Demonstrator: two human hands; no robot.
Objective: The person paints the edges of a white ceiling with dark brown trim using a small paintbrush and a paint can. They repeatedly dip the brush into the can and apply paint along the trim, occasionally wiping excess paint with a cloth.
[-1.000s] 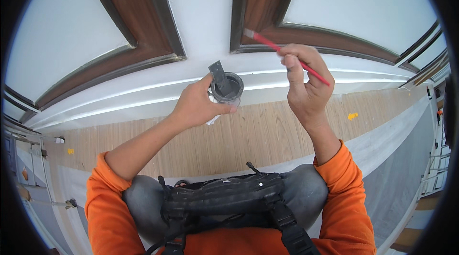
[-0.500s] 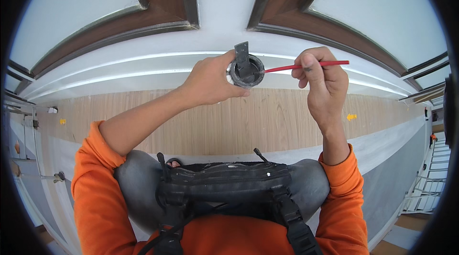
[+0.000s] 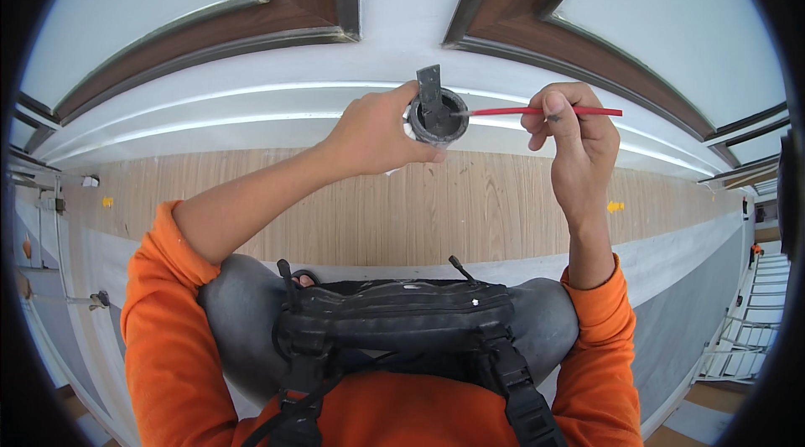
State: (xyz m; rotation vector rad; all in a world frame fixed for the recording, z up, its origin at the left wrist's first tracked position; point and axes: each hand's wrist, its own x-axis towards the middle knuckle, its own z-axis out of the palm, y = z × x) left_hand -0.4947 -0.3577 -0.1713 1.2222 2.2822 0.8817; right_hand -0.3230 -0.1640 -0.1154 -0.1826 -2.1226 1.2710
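A: What worries you here?

B: Drips, mostly. The right grip (image 3: 580, 132) pinches the red brush (image 3: 503, 111) between thumb and fingers, its bristles left of that grip, at the right side of the cup (image 3: 458, 135). If they carry too much dark paint (image 3: 449, 125), some could fall on the white skirting (image 3: 251, 111) beyond the grips or the wood-look floor (image 3: 402, 212) below them.

A: And the cup itself?

B: The left grip (image 3: 377, 132) is curled around it, thumb on the near side. Should that hold slacken or tilt, paint could spill. A careless stroke might also knock the flat grey strip (image 3: 429, 88) standing out of the cup beside the left fingers.

A: Which way does the brush point?

B: Leftward, bristles toward the left grip, with the handle's tail poking out to the right of the right grip. Its long axis runs crosswise, almost level in the view. Whether the bristles are wet, I can't tell.

A: The cup?

B: Mouth upward, with the strip's upper end leaning away from the body.
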